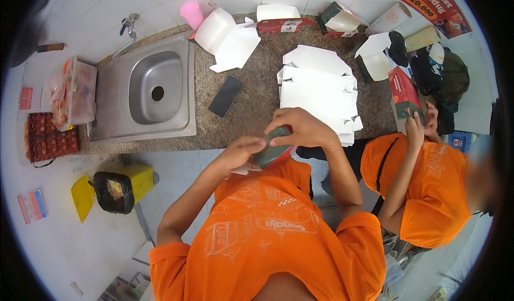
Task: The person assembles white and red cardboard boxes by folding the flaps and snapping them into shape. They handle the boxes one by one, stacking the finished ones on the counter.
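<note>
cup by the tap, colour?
Pink plastic cup, clearest in the head view.

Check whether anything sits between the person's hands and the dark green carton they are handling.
Nothing visible does: the left hand and right hand both already grip the folded carton, held at the counter edge.

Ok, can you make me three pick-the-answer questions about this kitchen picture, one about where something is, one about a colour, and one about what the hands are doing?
1. Where does the black phone lie?
A. In the sink
B. On the counter, between the sink and the stack of white flat boxes
C. On the floor

2. What colour is the cup behind the sink?
A. Pink
B. Blue
C. Green

3. What are the left hand and right hand doing?
A. Resting flat on the counter
B. Washing in the sink
C. Both holding a dark green carton

Answers: B, the phone lies on speckled stone; A, the cup is pink; C, both hands grip the carton.
</note>
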Demonstrator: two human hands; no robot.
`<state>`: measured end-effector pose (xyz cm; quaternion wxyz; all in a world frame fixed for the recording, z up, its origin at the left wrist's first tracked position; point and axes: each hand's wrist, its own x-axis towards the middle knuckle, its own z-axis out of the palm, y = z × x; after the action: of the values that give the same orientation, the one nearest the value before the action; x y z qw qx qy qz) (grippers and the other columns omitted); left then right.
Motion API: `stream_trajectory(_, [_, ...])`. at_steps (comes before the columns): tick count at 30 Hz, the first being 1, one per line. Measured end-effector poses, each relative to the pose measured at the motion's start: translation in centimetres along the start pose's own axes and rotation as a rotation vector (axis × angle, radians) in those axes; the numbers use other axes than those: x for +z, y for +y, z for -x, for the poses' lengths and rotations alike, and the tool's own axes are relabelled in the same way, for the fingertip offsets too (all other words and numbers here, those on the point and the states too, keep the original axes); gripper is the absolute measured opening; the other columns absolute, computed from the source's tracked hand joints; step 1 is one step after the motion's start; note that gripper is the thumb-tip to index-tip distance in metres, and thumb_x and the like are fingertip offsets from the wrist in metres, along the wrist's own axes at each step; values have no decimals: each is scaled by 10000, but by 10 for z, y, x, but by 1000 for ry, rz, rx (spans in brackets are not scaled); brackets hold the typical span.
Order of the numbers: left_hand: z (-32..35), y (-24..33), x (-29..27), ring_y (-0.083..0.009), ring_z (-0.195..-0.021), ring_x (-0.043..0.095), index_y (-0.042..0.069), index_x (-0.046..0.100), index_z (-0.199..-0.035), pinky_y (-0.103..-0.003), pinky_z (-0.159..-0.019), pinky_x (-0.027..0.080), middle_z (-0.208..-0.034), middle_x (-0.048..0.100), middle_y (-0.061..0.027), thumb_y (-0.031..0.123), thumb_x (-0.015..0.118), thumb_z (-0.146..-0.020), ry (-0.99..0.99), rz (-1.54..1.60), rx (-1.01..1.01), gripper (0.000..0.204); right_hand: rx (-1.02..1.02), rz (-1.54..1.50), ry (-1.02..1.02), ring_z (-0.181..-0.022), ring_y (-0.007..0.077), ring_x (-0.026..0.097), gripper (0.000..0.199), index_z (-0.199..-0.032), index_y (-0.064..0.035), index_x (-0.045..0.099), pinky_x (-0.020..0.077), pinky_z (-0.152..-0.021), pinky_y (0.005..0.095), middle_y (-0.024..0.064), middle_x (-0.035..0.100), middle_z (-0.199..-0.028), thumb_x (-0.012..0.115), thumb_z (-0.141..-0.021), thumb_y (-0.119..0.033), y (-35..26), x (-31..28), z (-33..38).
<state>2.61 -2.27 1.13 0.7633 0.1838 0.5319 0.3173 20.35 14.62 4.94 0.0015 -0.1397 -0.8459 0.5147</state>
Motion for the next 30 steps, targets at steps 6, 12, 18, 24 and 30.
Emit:
stream_trajectory(6, [17,32,-13,-73,-755,608,60,659,-1175,-242,-645,520,-915,664,-18,341,536,-1063,35,-53,16,327,20,17,354,-984,268,594,263,-1100,-114,752,495,-820,387,92,619,-1080,764,-849,-194,-29,11,-7])
stream_trajectory(12, [26,30,-34,-44,-801,543,33,640,-1206,-237,-707,431,-954,652,13,245,633,-1017,-49,-95,420,284,-254,80,506,-1248,374,538,223,-1113,-118,749,380,-1092,486,136,590,-1316,623,-930,-104,-37,30,-34])
stream_trajectory(18, [29,51,-32,-133,-916,683,51,642,-1148,-287,-799,562,-1031,719,-56,220,630,-1018,227,527,568,214,-396,-8,1124,-1009,331,614,253,-1033,-114,726,482,-882,465,97,633,-1072,704,-805,-9,-32,111,-40])
stream_trajectory(24, [25,47,-24,-72,-856,639,40,619,-1178,-231,-675,504,-1019,696,-33,229,608,-1039,444,509,737,235,-463,474,1068,-952,317,647,363,-999,-86,738,550,-778,415,88,641,-1062,885,-685,-193,-37,99,-65])
stream_trajectory(30, [18,54,-40,-77,-930,563,-36,635,-1200,-235,-811,431,-1070,670,-38,196,565,-1056,417,270,1088,282,-340,408,991,-1042,333,659,431,-1118,-15,737,569,-856,410,136,674,-1129,846,-707,-83,-69,78,-84])
